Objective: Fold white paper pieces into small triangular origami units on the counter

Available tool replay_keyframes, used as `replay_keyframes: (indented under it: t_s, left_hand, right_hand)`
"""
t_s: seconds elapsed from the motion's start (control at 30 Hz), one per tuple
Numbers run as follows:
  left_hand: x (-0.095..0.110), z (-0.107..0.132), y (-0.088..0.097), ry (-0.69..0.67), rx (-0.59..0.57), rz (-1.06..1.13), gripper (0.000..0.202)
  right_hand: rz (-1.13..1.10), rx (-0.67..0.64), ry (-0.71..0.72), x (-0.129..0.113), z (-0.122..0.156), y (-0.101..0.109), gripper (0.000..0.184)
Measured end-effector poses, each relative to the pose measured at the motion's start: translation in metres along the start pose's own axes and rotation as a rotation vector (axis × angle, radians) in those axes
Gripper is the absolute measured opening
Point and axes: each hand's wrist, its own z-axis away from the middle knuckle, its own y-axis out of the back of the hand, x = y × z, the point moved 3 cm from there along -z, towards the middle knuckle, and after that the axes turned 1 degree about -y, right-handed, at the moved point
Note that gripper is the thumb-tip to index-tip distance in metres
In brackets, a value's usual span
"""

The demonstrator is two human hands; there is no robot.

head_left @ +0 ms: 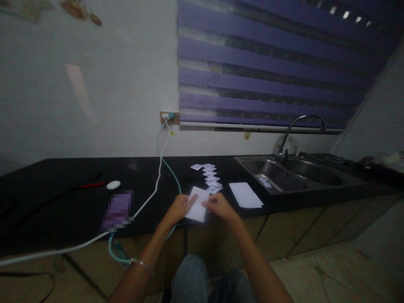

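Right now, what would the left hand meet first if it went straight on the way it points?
Past the sheet it holds, likely the row of small white papers; depth is unclear.

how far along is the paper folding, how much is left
Done, it seems: a row of small folded pieces lies on the black counter. In hand: the left hand and right hand pinch one white sheet between them at the counter's edge. Left, as far as shows: one flat sheet lying untouched beside the sink.

Home kitchen — steel sink (303, 174), faucet (299, 126), black countertop (63, 202), tiled wall (88, 92).
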Motion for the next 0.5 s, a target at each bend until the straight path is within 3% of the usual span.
replay_keyframes:
  t_s: [0.33,0.5]
  left_hand:
    - [0.0038,0.0049,0.0014,-0.134,0.086,-0.143,0.058]
    - [-0.0001,0.0035,0.0023,-0.125,0.128,-0.222,0.057]
  right_hand:
    - [0.041,0.086,0.016,-0.0045,0.0006,-0.0003,0.042]
    - [0.021,0.089,0.011,-0.0042,0.0011,-0.0001,0.04]
